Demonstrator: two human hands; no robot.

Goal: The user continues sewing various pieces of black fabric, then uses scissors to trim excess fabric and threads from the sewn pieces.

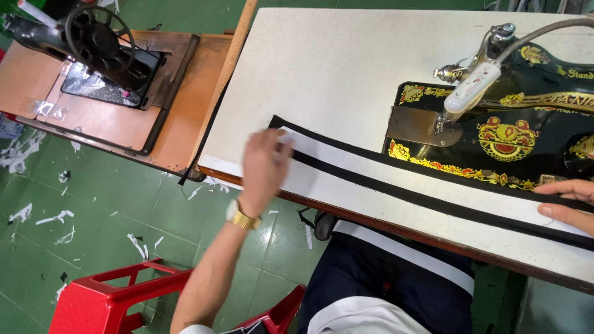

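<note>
A long strip of fabric (396, 176), white in the middle with black bands along both edges, lies stretched across the white sewing table (334, 68). My left hand (263, 167), with a gold watch on the wrist, lies flat on the strip's left end. At the right edge of the view my right hand (569, 201) presses its fingers on the strip's other end. A black sewing machine with gold ornament (495, 133) stands just behind the strip, its needle area near a metal plate (416, 125).
A second black sewing machine (102, 52) sits on a brown wooden table at the upper left. A wooden ruler (230, 68) lies along the white table's left edge. A red plastic stool (105, 303) stands on the green tiled floor, which is strewn with white scraps.
</note>
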